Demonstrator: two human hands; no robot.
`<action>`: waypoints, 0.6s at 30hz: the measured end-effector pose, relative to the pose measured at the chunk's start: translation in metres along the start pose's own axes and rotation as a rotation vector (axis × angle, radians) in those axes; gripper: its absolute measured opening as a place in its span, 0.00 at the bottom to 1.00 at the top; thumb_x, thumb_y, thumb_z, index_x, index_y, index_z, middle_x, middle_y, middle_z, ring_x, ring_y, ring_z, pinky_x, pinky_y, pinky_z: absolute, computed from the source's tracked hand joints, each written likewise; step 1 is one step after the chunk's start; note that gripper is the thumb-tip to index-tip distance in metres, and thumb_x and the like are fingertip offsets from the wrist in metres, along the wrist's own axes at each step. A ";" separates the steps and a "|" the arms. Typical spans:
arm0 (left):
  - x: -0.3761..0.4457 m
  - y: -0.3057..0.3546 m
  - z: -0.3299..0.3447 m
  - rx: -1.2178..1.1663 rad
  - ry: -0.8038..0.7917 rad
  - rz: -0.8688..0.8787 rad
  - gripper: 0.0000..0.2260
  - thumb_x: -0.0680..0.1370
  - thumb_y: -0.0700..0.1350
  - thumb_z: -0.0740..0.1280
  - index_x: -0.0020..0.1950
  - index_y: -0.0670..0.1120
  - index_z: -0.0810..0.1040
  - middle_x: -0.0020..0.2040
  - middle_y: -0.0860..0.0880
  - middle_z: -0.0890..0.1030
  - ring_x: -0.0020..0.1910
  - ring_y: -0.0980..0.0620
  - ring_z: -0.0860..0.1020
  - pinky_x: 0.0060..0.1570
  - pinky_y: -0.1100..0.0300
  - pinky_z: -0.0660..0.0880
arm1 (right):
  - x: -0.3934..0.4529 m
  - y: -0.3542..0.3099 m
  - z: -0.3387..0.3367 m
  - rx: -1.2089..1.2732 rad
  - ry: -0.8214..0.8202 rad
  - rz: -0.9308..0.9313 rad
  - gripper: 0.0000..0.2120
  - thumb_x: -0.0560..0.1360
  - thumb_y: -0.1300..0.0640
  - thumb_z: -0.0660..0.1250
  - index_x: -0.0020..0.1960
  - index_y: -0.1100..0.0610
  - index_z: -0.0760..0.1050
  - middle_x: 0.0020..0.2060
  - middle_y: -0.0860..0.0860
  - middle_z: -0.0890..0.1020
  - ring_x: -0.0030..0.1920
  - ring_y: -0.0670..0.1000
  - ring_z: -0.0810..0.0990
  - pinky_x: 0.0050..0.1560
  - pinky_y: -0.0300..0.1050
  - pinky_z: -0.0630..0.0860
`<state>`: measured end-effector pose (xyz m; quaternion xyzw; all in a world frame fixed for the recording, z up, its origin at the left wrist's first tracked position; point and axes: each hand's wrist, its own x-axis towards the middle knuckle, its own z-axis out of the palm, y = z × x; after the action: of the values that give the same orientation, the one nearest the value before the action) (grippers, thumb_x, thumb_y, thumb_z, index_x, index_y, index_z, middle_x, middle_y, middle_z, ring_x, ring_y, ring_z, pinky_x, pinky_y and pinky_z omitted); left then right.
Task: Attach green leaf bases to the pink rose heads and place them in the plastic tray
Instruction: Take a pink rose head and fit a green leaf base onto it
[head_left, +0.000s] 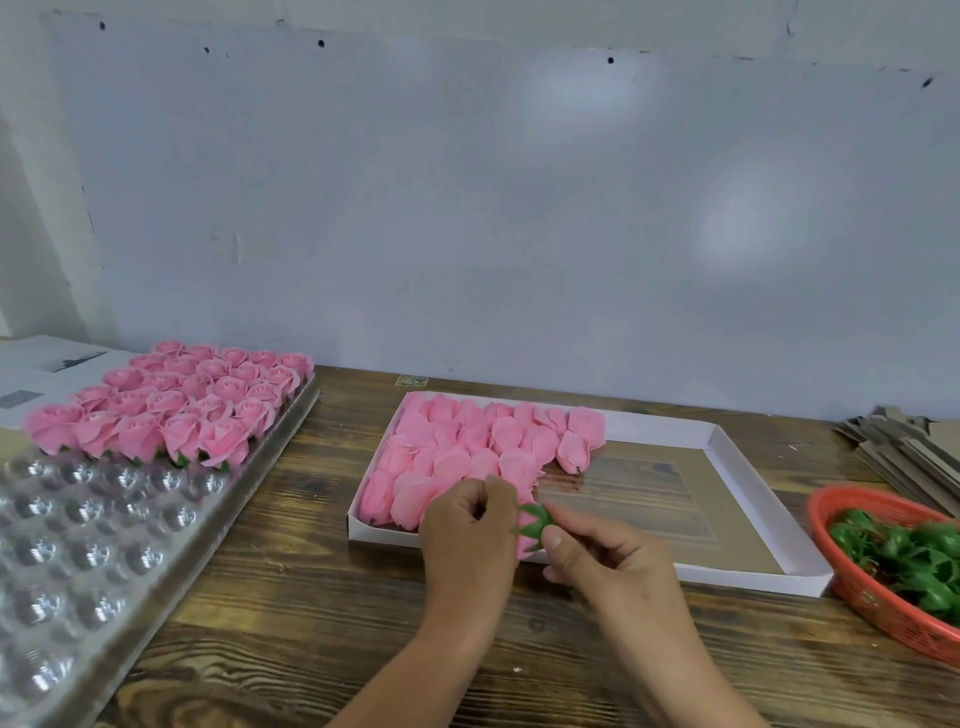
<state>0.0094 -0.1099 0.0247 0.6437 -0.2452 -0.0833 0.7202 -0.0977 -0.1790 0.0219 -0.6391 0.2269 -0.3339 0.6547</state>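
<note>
My left hand (470, 530) is curled round a pink rose head (527, 545), mostly hidden behind the fingers. My right hand (597, 556) pinches a green leaf base (535, 521) against that rose's end. Both hands hover over the front edge of a white cardboard box (727, 467) that holds several loose pink rose heads (467, 441) in its left half. At the left lies the clear plastic tray (78, 545); its far rows hold several finished roses (182, 405) with green bases, and its near cups show bare.
An orange basket (852, 592) with several green leaf bases (909, 556) stands at the right on the dark wooden table (311, 623). Flat cardboard pieces (904, 441) are stacked at the far right. Papers (47, 369) lie at the far left. A pale wall rises right behind.
</note>
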 end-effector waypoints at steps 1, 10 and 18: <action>0.000 -0.001 0.000 -0.006 -0.012 -0.016 0.22 0.79 0.45 0.62 0.24 0.53 0.76 0.24 0.53 0.76 0.25 0.61 0.73 0.28 0.69 0.70 | 0.000 0.000 0.000 -0.006 -0.011 0.013 0.11 0.72 0.66 0.72 0.53 0.57 0.84 0.42 0.53 0.88 0.41 0.45 0.85 0.39 0.36 0.80; 0.003 0.007 -0.004 -0.050 -0.270 -0.239 0.22 0.84 0.56 0.59 0.35 0.52 0.82 0.30 0.49 0.80 0.25 0.55 0.74 0.27 0.64 0.72 | 0.004 -0.012 -0.007 0.053 -0.004 0.035 0.10 0.75 0.69 0.69 0.55 0.62 0.81 0.44 0.56 0.87 0.43 0.51 0.86 0.41 0.36 0.81; 0.010 0.013 -0.010 -0.240 -0.472 -0.337 0.09 0.80 0.46 0.69 0.47 0.58 0.87 0.50 0.47 0.87 0.48 0.52 0.84 0.50 0.60 0.81 | 0.010 -0.013 -0.017 0.174 0.106 0.069 0.07 0.76 0.65 0.68 0.52 0.59 0.83 0.40 0.56 0.87 0.39 0.47 0.85 0.40 0.34 0.80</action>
<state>0.0204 -0.1030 0.0389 0.5487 -0.2837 -0.3769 0.6902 -0.1053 -0.1973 0.0348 -0.5529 0.2532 -0.3629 0.7061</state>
